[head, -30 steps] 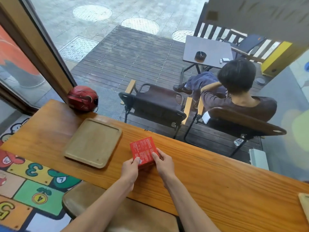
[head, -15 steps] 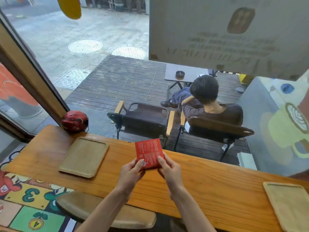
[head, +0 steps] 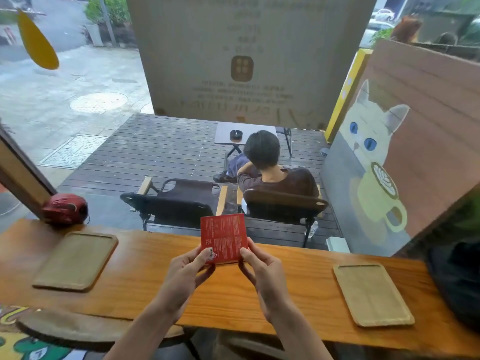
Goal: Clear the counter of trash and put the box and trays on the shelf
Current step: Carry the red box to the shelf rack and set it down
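Above the near edge of the wooden counter (head: 155, 276), the left hand (head: 185, 275) and right hand (head: 262, 274) pinch the red box's (head: 224, 237) lower corners, holding it upright between two wooden trays, the left tray (head: 76, 259) and the right tray (head: 371, 293), on that counter.
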